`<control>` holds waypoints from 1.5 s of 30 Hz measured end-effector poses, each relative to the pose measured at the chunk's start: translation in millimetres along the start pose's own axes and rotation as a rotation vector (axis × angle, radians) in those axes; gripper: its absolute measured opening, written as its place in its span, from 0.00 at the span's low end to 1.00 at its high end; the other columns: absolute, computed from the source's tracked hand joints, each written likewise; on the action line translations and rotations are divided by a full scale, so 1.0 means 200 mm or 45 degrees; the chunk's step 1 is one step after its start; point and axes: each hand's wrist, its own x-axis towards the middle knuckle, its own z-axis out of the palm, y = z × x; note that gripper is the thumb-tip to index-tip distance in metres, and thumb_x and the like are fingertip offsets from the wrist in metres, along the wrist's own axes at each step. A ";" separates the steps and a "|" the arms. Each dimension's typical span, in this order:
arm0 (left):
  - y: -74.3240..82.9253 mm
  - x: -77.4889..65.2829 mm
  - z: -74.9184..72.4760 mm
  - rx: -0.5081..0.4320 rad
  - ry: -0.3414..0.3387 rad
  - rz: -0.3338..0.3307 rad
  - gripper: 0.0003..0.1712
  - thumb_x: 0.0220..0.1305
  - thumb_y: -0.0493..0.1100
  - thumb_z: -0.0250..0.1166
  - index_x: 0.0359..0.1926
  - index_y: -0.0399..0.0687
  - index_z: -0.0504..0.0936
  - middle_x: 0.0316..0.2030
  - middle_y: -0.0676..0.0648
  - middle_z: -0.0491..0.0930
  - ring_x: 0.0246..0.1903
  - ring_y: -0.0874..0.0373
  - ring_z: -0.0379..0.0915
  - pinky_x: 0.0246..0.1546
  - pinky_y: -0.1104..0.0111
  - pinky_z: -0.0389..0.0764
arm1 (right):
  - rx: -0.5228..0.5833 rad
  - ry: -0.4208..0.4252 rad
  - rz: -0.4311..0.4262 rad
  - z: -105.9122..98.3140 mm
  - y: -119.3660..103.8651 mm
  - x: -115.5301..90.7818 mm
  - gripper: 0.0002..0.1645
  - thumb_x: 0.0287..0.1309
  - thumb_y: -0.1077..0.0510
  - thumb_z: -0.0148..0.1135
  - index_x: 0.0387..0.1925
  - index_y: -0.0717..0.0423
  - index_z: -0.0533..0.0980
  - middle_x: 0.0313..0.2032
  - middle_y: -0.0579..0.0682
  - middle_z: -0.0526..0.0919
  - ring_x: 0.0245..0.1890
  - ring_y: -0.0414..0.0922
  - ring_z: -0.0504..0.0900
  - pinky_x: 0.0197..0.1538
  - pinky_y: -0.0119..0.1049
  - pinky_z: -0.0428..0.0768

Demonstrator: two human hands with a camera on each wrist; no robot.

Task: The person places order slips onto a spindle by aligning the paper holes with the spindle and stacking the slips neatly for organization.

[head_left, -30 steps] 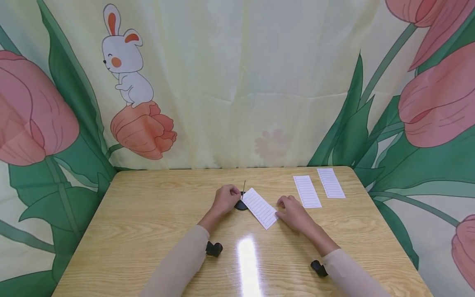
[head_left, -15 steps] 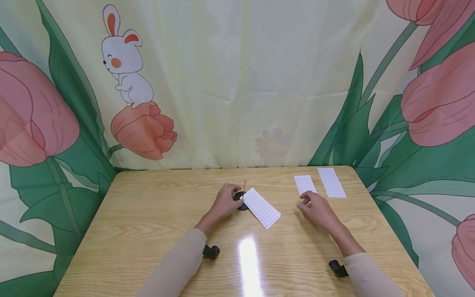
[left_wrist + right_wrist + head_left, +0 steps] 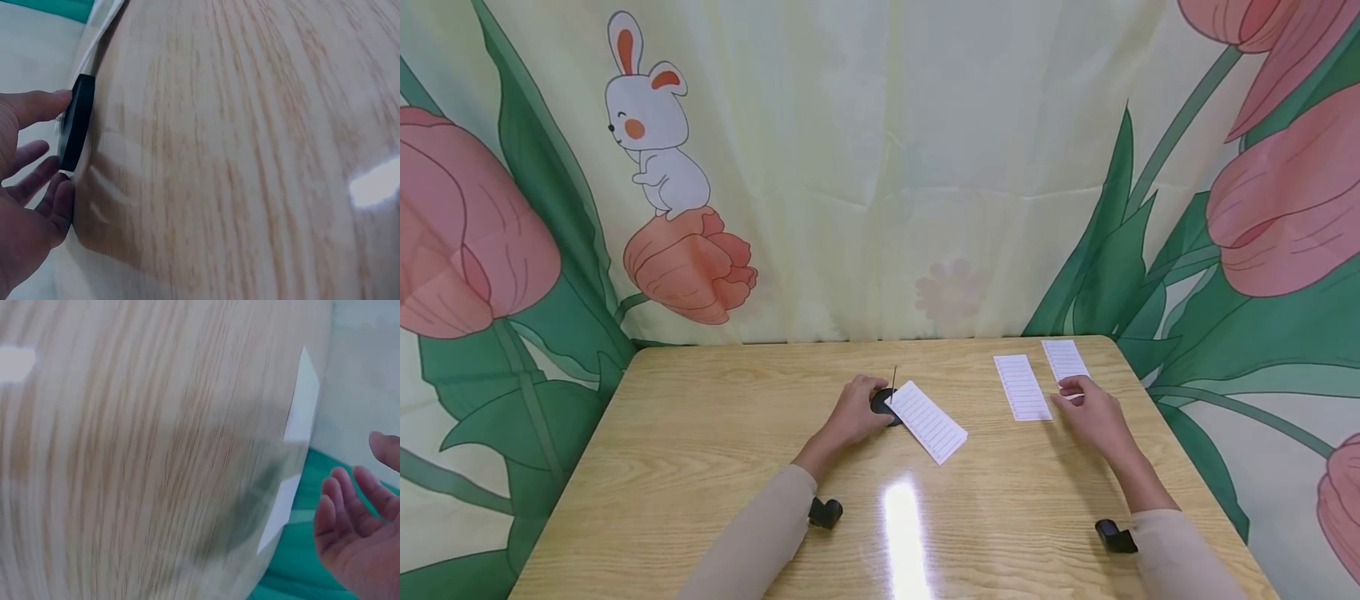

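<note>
My left hand pinches the round black base of a paper spike, whose thin needle stands upright. In the left wrist view the base sits between thumb and fingers. A white lined slip lies slanted from the needle, its upper corner at the spike. My right hand is over the near end of the far-right slip, covering part of it. Its fingers are loosely bent and nothing is between them in the right wrist view, where the hand shows palm and fingertips.
Another lined slip lies just left of my right hand. Both hands work above a wooden table, with a printed curtain hanging along its far edge. A bright light reflection shows near the front.
My right hand has left the slanted slip and moved right, past the middle slip to the far-right one. The left hand has stayed at the spike, its fingers spreading around the base.
</note>
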 end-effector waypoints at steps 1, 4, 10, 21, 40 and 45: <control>0.00 0.00 0.00 0.011 -0.003 0.003 0.36 0.56 0.41 0.79 0.66 0.40 0.78 0.62 0.39 0.75 0.63 0.42 0.70 0.64 0.50 0.73 | -0.008 0.009 0.008 -0.01 0.02 0.01 0.25 0.73 0.53 0.60 0.60 0.70 0.72 0.52 0.68 0.82 0.51 0.63 0.81 0.51 0.56 0.80; -0.01 0.00 0.00 0.026 -0.011 0.013 0.37 0.56 0.41 0.80 0.66 0.39 0.78 0.62 0.38 0.75 0.64 0.42 0.69 0.65 0.50 0.73 | -0.039 0.036 0.026 -0.03 0.06 0.03 0.29 0.73 0.52 0.60 0.62 0.71 0.71 0.52 0.70 0.80 0.50 0.64 0.80 0.50 0.56 0.79; -0.01 0.01 -0.02 0.050 -0.024 0.038 0.36 0.56 0.41 0.79 0.65 0.39 0.78 0.61 0.38 0.75 0.62 0.42 0.69 0.64 0.49 0.72 | -0.072 0.057 0.062 -0.06 0.12 0.10 0.38 0.73 0.48 0.60 0.66 0.77 0.65 0.52 0.73 0.75 0.49 0.66 0.77 0.50 0.59 0.78; -0.04 0.00 -0.01 0.074 -0.046 0.006 0.36 0.56 0.42 0.80 0.64 0.38 0.79 0.60 0.38 0.74 0.60 0.42 0.68 0.61 0.50 0.73 | -0.092 0.017 0.208 -0.05 0.18 0.17 0.45 0.73 0.47 0.59 0.70 0.81 0.58 0.61 0.78 0.67 0.60 0.72 0.67 0.65 0.67 0.67; -0.02 0.02 -0.01 0.055 -0.081 0.010 0.35 0.55 0.41 0.80 0.63 0.39 0.80 0.60 0.38 0.74 0.60 0.43 0.68 0.60 0.52 0.74 | -0.215 0.042 0.345 0.02 0.26 0.23 0.40 0.69 0.50 0.61 0.63 0.83 0.64 0.54 0.79 0.65 0.56 0.73 0.62 0.59 0.67 0.66; -0.02 0.02 0.00 0.041 -0.080 -0.002 0.35 0.55 0.41 0.80 0.63 0.39 0.80 0.60 0.39 0.74 0.60 0.43 0.68 0.61 0.52 0.74 | -0.184 0.011 0.398 0.02 0.24 0.24 0.38 0.70 0.52 0.60 0.63 0.83 0.64 0.55 0.80 0.67 0.55 0.72 0.64 0.60 0.65 0.66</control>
